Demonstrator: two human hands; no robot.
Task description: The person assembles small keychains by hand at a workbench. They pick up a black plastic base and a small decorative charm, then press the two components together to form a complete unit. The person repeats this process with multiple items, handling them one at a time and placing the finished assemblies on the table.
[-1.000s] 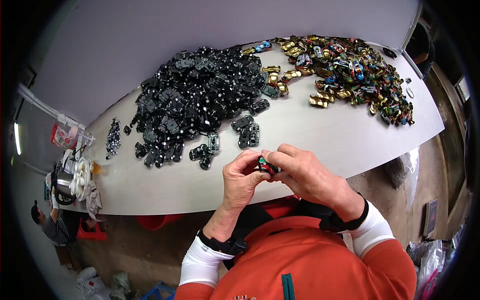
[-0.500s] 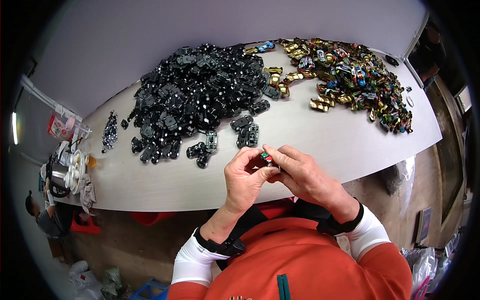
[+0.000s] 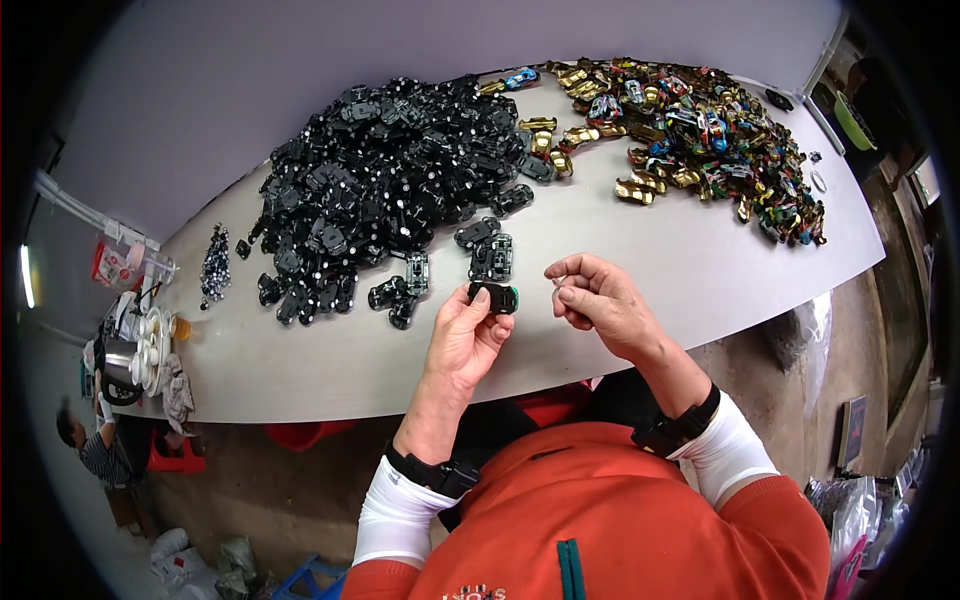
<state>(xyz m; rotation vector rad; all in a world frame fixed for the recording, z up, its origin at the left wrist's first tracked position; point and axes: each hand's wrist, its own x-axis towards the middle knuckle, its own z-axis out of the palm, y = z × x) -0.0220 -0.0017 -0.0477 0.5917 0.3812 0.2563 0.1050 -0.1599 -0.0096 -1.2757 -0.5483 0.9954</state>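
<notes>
My left hand (image 3: 460, 340) grips a toy car (image 3: 498, 298) between thumb and fingers. Its black underside faces up, and a strip of green shows at its right end. To the right and apart from it, my right hand (image 3: 610, 308) is closed in a pinch, with a tiny pale thing at the fingertips, too small to name. Just beyond the held car lie a few loose black chassis (image 3: 490, 255). Behind them rises a big heap of black toy car chassis (image 3: 370, 190).
Gold and multicoloured toy car bodies (image 3: 690, 140) are piled at the far right of the table (image 3: 620, 350). Small wheel-like parts (image 3: 215, 265) lie at the left. A kettle (image 3: 122, 370) and white cups (image 3: 152, 345) stand near the left edge. Another person (image 3: 95, 445) is at far left.
My hands have parted: the left has shifted left with the car, now turned underside up, and the right has drawn away to the right in a pinch.
</notes>
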